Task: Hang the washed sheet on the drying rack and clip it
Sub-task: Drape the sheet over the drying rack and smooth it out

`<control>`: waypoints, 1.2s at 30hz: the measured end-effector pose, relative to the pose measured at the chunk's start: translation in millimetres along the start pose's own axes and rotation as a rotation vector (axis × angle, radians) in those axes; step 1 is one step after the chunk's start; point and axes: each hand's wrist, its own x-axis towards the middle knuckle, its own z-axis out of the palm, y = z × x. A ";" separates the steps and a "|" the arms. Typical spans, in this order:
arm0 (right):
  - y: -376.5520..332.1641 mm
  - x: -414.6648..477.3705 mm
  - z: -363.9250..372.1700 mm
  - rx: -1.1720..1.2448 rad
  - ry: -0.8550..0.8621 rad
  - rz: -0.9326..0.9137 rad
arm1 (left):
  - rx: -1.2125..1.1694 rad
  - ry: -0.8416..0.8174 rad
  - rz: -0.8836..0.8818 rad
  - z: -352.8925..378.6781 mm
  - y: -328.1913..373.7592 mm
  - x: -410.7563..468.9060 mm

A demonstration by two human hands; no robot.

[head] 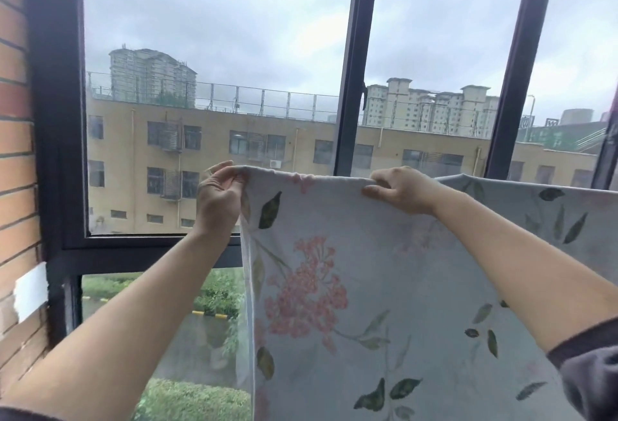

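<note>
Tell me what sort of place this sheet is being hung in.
Probably an enclosed balcony of an upper-floor flat: a brick wall on the left, dark-framed windows overlooking buildings and greenery below, and both hands holding the floral sheet up.
</note>
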 end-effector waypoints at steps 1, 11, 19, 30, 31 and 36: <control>4.4 -0.2 -4.4 0.106 -0.001 -0.019 | 0.014 -0.009 0.022 1.0 3.9 4.0; 19.4 -2.5 -7.7 0.185 0.103 0.027 | 0.091 -0.010 0.091 -2.1 2.7 16.5; 24.1 -9.0 0.3 0.195 0.360 -0.017 | 0.153 -0.037 0.044 0.7 22.8 21.4; 21.4 -16.7 13.6 0.109 0.530 -0.008 | 0.155 0.165 0.051 2.9 14.7 5.8; 22.6 -18.8 16.7 0.078 0.519 0.004 | 0.150 0.161 0.031 0.5 11.6 4.6; 26.4 -29.3 30.0 -0.027 0.460 0.085 | 0.101 0.087 -0.053 -2.9 4.0 1.1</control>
